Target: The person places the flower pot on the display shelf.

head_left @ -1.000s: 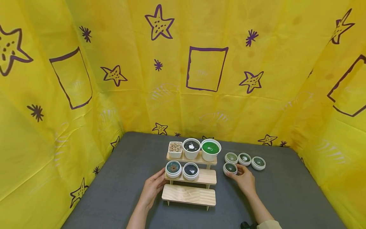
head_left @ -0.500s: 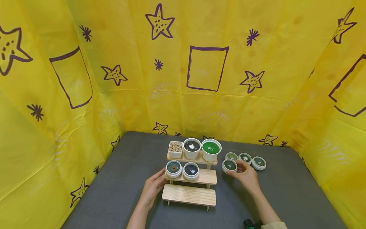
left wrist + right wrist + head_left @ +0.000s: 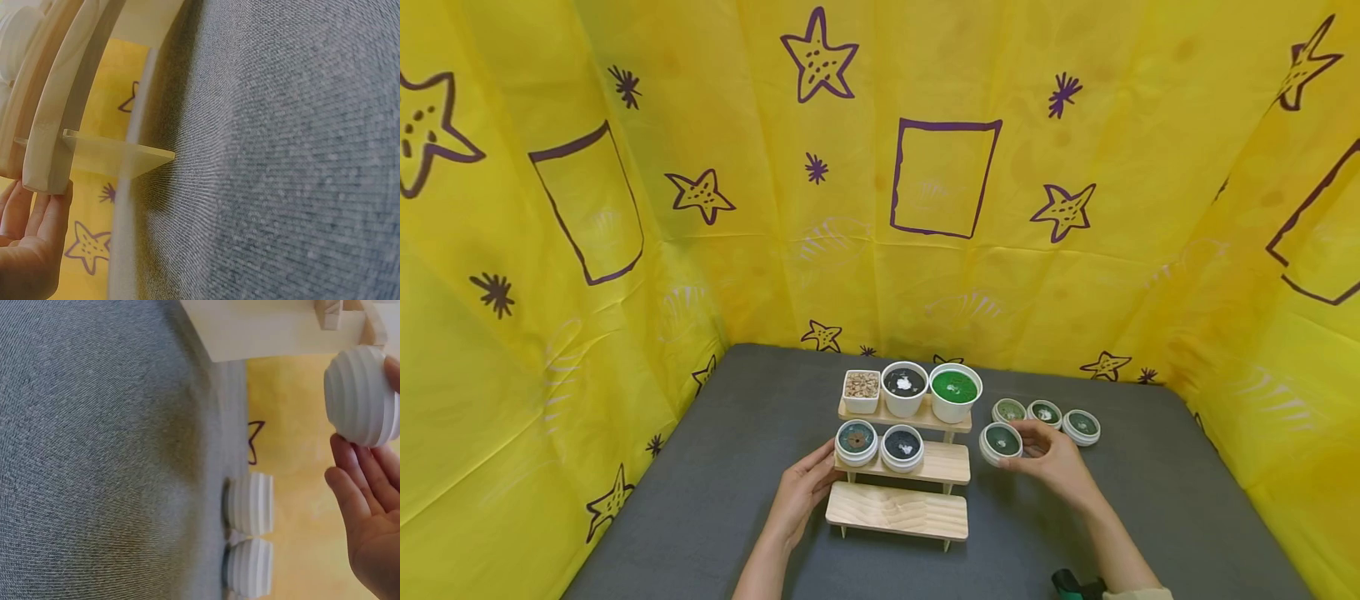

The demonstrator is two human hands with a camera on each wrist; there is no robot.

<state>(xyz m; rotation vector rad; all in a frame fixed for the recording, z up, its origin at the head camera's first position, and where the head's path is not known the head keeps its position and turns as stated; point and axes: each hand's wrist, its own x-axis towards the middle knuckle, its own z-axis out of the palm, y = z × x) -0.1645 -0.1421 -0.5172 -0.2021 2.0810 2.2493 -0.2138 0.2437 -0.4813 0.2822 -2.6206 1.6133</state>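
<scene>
My right hand pinches a small white ribbed pot with a dark green top. In the right wrist view this pot is off the table, fingers below it and thumb on its far side. My left hand touches the left end of a three-tier wooden stand with straight fingers. Two small pots, one teal-topped and one dark-topped, stand on its middle tier. On the top tier are a square pot of pebbles, a black-topped pot and a green-topped pot.
Behind my right hand stand three small white pots, a light green one, a dark one and another green one. A dark device sits by my right wrist. Yellow cloth surrounds the grey table.
My right hand has lifted the small green-topped pot and brought it slightly left and toward me, away from the other three. My left hand has stayed at the stand.
</scene>
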